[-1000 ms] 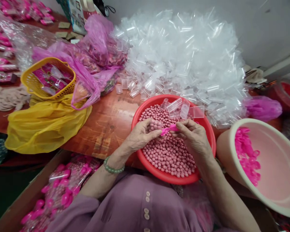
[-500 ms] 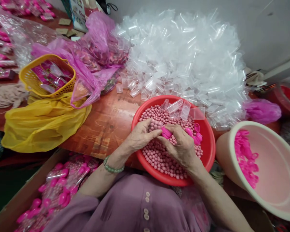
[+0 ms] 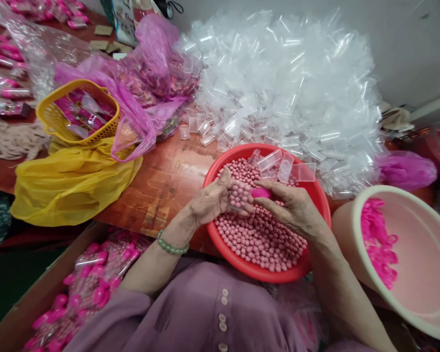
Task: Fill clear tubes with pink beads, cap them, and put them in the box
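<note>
Over a red basin [image 3: 211,222] full of pink beads [image 3: 258,242], my left hand [image 3: 213,198] grips a clear plastic tube [image 3: 239,194] packed with the same beads. My right hand [image 3: 291,205] pinches a bright pink cap [image 3: 261,192] at the tube's right end; whether the two touch I cannot tell. Several clear tubes [image 3: 285,167] lie on the beads at the basin's far side. My right hand hides the part of the basin where small pink pieces lay.
A large heap of clear tubes [image 3: 286,83] covers the table behind the basin. At right stands a pale tub [image 3: 421,244] with pink pieces [image 3: 379,244]. A yellow basket [image 3: 77,112] and yellow bag [image 3: 73,181] are at left. Below, a box holds filled tubes [image 3: 91,274].
The bead-filled tube now shows plainly in my left hand. My right hand has shifted slightly right, its fingers straighter around the pink cap. The view has shifted a little.
</note>
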`<state>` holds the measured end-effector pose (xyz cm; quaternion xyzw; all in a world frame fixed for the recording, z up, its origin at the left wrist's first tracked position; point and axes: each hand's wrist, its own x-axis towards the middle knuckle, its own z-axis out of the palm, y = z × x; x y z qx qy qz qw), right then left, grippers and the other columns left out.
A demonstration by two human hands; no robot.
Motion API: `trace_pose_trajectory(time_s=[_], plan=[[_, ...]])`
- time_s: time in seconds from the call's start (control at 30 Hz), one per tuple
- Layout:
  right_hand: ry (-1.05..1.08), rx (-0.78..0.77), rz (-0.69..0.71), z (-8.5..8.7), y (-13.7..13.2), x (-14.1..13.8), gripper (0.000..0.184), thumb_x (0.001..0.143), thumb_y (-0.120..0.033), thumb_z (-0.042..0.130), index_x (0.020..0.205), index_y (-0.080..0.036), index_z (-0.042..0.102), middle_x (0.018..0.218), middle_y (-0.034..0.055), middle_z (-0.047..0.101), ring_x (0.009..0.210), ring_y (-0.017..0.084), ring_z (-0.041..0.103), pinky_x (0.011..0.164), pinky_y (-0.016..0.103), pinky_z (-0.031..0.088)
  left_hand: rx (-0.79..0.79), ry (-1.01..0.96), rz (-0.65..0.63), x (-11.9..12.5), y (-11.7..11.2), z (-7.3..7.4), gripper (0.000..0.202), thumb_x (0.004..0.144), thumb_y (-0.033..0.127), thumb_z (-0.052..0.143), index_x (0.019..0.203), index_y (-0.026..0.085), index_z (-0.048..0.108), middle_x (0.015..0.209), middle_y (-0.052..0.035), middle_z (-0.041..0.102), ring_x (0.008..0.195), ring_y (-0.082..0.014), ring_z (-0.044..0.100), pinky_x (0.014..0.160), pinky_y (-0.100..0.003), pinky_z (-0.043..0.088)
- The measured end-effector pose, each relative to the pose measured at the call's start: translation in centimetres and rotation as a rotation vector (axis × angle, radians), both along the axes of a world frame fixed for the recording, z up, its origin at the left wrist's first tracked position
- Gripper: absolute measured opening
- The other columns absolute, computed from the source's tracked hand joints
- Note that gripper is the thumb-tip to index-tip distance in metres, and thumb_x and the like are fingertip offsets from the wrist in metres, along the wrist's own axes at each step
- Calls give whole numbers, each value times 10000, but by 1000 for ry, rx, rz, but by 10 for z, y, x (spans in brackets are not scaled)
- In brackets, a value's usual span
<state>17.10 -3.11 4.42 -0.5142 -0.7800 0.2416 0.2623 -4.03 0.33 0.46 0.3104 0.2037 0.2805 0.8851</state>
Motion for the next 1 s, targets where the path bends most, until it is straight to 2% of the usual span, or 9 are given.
trace_pose_trajectory(time_s=[0.13,0.27,0.37,0.43,0.57,0.7,0.83,0.9,1.0], plan=[[-1,-10,72,0,9,0,331,913,-293,610,1226,-207,677,1007,73,748,870,199,700,806,332,550,34,27,8,1,-2,0,506,947,548,470,971,80,660,888,-157,749,839,-227,738,768,-340,601],[222,-91,-50,-14,15,-7,432,875,-328,664,1289,-216,606,965,49,717,857,174,667,799,321,540,34,-2,28,2,-3,0,448,886,519,603,916,74,655,849,-138,742,756,-193,722,719,-310,594],[458,-164,-147,-27,17,-17,332,815,-386,720,1082,-200,648,821,6,682,722,137,635,671,264,530,43,19,49,1,-5,-2,350,774,361,779,948,93,637,852,-95,734,762,-169,720,750,-290,585],[520,-156,-190,-32,16,-25,241,809,-390,717,939,-194,663,806,0,675,706,126,626,663,253,524,61,33,43,2,-6,-3,349,739,280,813,977,101,632,871,-85,729,781,-156,717,773,-281,577],[463,-170,-181,-33,12,-32,262,883,-371,623,1070,-202,699,819,6,692,744,131,640,703,266,539,101,60,30,3,-7,-5,372,733,339,815,941,93,631,852,-70,694,761,-138,686,752,-278,563],[492,-162,-189,-25,14,-25,361,882,-412,644,1193,-228,660,923,15,720,814,140,666,763,284,561,175,143,34,4,-6,-2,388,746,418,787,887,109,601,791,-39,654,688,-107,635,631,-218,518],[603,-123,-226,-20,18,-22,336,832,-462,711,1065,-231,637,879,9,713,713,121,655,675,256,568,239,175,-8,3,-6,0,370,780,446,740,828,117,577,739,-14,617,606,-75,575,588,-205,484],[621,-94,-203,-19,18,-25,313,803,-460,744,975,-219,641,864,11,711,730,126,664,693,259,573,269,172,-33,2,-6,0,359,787,438,732,836,123,567,719,-4,610,589,-69,558,583,-207,472],[573,-28,-191,-19,18,-31,310,802,-462,744,962,-208,670,886,26,721,787,148,681,739,287,581,273,176,-53,2,-5,0,360,786,432,732,885,133,557,727,0,617,591,-72,559,582,-212,463]])
